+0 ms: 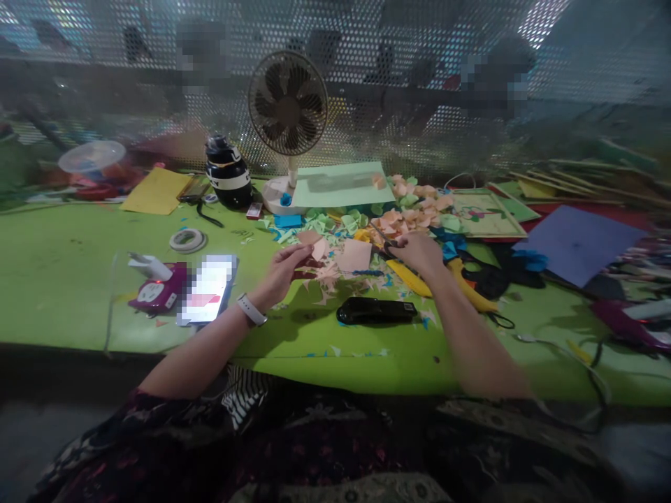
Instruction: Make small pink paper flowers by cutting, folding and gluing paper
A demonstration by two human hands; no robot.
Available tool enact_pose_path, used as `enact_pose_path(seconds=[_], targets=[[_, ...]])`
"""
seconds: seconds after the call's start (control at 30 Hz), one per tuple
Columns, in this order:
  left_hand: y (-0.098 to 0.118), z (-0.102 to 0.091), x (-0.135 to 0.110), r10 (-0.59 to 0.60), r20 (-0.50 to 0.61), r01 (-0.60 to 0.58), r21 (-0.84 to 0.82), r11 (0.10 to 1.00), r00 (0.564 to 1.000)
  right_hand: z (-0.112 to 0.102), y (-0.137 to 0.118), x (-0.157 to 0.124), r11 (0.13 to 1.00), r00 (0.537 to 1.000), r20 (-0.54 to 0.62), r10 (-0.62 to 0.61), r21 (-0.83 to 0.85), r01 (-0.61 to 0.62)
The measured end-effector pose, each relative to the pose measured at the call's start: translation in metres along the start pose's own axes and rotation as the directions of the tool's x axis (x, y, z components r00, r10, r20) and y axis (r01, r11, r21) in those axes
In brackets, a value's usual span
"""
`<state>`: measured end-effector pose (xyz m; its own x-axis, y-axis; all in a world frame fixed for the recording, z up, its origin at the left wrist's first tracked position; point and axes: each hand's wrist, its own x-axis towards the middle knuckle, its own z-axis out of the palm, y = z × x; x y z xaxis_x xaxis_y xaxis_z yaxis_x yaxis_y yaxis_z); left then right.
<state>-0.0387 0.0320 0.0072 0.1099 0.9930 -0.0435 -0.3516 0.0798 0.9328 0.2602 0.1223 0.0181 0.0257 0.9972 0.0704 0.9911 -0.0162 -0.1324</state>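
Pinched in the fingers of my left hand (283, 274) is a small piece of pale pink paper (319, 247). My right hand (419, 255) is closed on a pair of scissors (386, 242), whose blades point up and to the left, apart from that paper. Between the two hands lies a pink paper square (354, 256) among paper scraps (329, 276). Just behind them are heaps of cut peach paper pieces (403, 220) and light green paper pieces (321, 222). A black stapler (375, 311) lies in front of my hands.
On the green table (68, 279) at left are a phone (208, 290), a purple device (162, 290) and a tape roll (187, 240). A fan (288, 105) and dark bottle (229, 178) stand behind. Purple paper (579, 244) and a cable (566, 355) lie at right.
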Motion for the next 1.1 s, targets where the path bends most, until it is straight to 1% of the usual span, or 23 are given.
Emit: enact_pose_path(seconds=[0.1, 0.2, 0.27, 0.33, 0.4, 0.43, 0.5, 0.53, 0.57, 0.6, 0.63, 0.67, 0.7, 0.73, 0.8, 0.9, 0.97, 1.0, 1.03, 1.07, 1.1], targets=[[-0.002, 0.0, 0.0, 0.021, -0.02, -0.021, 0.015, 1.0, 1.0, 0.002, 0.0, 0.002, 0.999, 0.999, 0.019, 0.039, -0.019, -0.038], [0.0, 0.001, 0.0, 0.072, -0.091, -0.07, 0.018, 0.997, 0.993, 0.003, 0.002, 0.005, 0.996, 0.995, 0.048, 0.089, -0.011, -0.089], [0.002, 0.001, 0.001, 0.12, -0.152, -0.119, 0.011, 0.993, 0.981, 0.002, 0.005, 0.006, 0.996, 0.992, 0.092, 0.087, 0.027, -0.089], [0.004, 0.0, 0.002, 0.155, -0.197, -0.159, -0.001, 0.987, 0.968, -0.003, 0.008, 0.006, 0.992, 0.99, 0.127, 0.065, 0.103, -0.078], [0.003, 0.0, 0.003, 0.181, -0.216, -0.185, 0.001, 0.983, 0.96, -0.012, 0.007, 0.002, 0.973, 0.994, 0.095, 0.045, 0.221, -0.066], [0.002, 0.001, 0.003, 0.194, -0.219, -0.197, 0.011, 0.98, 0.956, -0.017, 0.003, -0.002, 0.956, 0.998, 0.051, 0.038, 0.29, -0.051], [-0.003, 0.002, 0.002, 0.222, -0.212, -0.216, 0.05, 0.975, 0.952, -0.027, -0.011, -0.016, 0.924, 1.0, -0.021, 0.002, 0.383, 0.006], [-0.006, 0.004, 0.001, 0.238, -0.204, -0.228, 0.073, 0.971, 0.95, -0.031, -0.022, -0.025, 0.902, 0.999, -0.029, -0.038, 0.429, 0.047], [-0.009, 0.005, -0.001, 0.255, -0.192, -0.24, 0.098, 0.966, 0.948, -0.033, -0.034, -0.036, 0.86, 0.994, -0.01, -0.112, 0.501, 0.102], [-0.012, 0.007, -0.003, 0.271, -0.178, -0.252, 0.122, 0.96, 0.946, -0.035, -0.047, -0.047, 0.735, 0.964, 0.048, -0.263, 0.657, 0.168], [-0.014, 0.01, -0.005, 0.291, -0.159, -0.27, 0.14, 0.953, 0.943, -0.035, -0.06, -0.059, 0.614, 0.914, 0.093, -0.394, 0.767, 0.187], [-0.017, 0.012, -0.008, 0.301, -0.129, -0.28, 0.153, 0.948, 0.945, -0.034, -0.072, -0.069, 0.534, 0.871, 0.097, -0.482, 0.821, 0.204], [-0.019, 0.015, -0.011, 0.297, -0.099, -0.279, 0.158, 0.947, 0.95, -0.033, -0.082, -0.078, 0.486, 0.845, 0.07, -0.53, 0.841, 0.236], [-0.021, 0.017, -0.013, 0.277, -0.058, -0.266, 0.153, 0.952, 0.959, -0.032, -0.09, -0.084, 0.448, 0.833, 0.046, -0.551, 0.859, 0.249], [-0.022, 0.02, -0.017, 0.239, -0.006, -0.237, 0.117, 0.965, 0.971, -0.029, -0.098, -0.091, 0.416, 0.816, 0.021, -0.578, 0.867, 0.272], [-0.016, 0.018, -0.017, 0.184, 0.027, -0.185, 0.051, 0.981, 0.983, -0.027, -0.097, -0.09, 0.423, 0.804, 0.004, -0.595, 0.852, 0.308], [-0.004, 0.013, -0.015, 0.106, 0.041, -0.109, 0.077, 0.991, 0.993, -0.028, -0.092, -0.086, 0.439, 0.786, 0.016, -0.618, 0.836, 0.328], [0.004, 0.009, -0.013, 0.042, 0.071, -0.05, 0.119, 0.992, 0.997, -0.029, -0.09, -0.084, 0.447, 0.771, 0.038, -0.636, 0.832, 0.328], [0.012, 0.005, -0.012, -0.037, 0.124, 0.017, 0.163, 0.986, 0.992, -0.031, -0.088, -0.081, 0.454, 0.751, 0.069, -0.657, 0.831, 0.321], [0.021, 0.001, -0.011, -0.127, 0.191, 0.084, 0.217, 0.973, 0.973, -0.033, -0.086, -0.079, 0.464, 0.722, 0.113, -0.683, 0.831, 0.308], [0.028, -0.004, -0.01, -0.21, 0.26, 0.132, 0.29, 0.948, 0.943, -0.035, -0.084, -0.076, 0.477, 0.683, 0.17, -0.711, 0.829, 0.29]])
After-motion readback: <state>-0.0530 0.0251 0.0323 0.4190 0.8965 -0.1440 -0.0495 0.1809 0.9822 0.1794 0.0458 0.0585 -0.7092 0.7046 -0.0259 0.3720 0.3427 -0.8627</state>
